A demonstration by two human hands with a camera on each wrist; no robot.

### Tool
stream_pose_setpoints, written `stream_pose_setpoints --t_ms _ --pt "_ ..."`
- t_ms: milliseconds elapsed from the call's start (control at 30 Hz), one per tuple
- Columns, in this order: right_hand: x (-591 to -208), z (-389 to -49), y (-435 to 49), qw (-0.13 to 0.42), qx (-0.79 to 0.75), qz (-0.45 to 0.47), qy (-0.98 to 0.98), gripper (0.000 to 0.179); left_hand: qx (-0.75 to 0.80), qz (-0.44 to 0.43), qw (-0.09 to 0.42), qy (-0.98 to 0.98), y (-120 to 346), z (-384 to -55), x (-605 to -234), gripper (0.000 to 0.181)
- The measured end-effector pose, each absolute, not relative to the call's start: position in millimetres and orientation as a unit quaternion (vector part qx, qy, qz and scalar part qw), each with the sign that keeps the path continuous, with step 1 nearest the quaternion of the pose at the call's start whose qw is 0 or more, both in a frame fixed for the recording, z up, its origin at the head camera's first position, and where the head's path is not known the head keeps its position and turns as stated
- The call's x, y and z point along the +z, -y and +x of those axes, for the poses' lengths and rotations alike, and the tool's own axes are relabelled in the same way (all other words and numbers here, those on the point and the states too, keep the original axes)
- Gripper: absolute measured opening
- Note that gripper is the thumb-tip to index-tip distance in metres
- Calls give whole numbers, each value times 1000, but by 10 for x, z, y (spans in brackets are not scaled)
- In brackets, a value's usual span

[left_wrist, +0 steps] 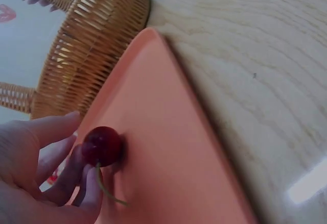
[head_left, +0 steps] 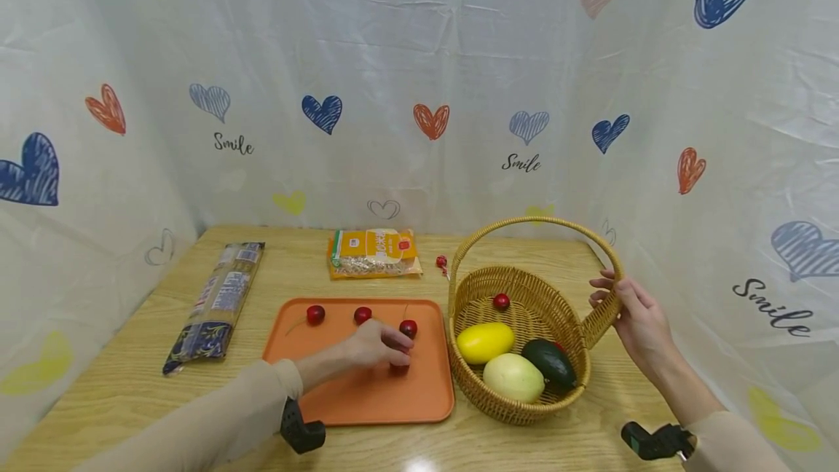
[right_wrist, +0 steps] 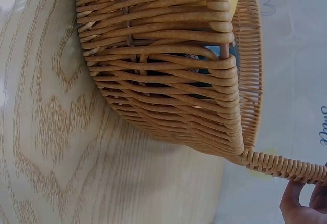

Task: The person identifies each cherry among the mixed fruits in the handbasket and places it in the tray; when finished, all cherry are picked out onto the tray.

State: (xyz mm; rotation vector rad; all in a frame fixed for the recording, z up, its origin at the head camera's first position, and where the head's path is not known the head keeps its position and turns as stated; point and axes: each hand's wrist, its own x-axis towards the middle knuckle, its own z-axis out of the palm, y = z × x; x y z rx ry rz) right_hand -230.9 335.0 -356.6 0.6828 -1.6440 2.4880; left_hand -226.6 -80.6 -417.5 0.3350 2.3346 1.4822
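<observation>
The left hand [head_left: 380,344] curves its fingers around a round, dark-red cherry with a green stem [left_wrist: 102,146] over the three-o'clock side of the flat orange tray [head_left: 360,403]; I cannot tell whether the pinch is closed. Three other red cherries [head_left: 315,314] lie at ten, eleven and one o'clock from this hand. Toward three o'clock, the right hand [head_left: 639,319] grips the arched handle of the round tan wicker basket [head_left: 511,412]. One red cherry [head_left: 501,301] sits inside; the work looks partly done, four cherries being outside it.
</observation>
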Motion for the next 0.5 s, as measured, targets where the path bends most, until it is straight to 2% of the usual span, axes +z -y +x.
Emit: stream_pose_setpoints --t_ms 300,500 --pt "-3572 -2307 -3349 44 811 222 540 31 543 133 176 -810 838 -2354 -3910 33" --pt "-3569 -2302 -3345 49 805 223 547 31 548 137 184 -804 804 -2343 -3631 31"
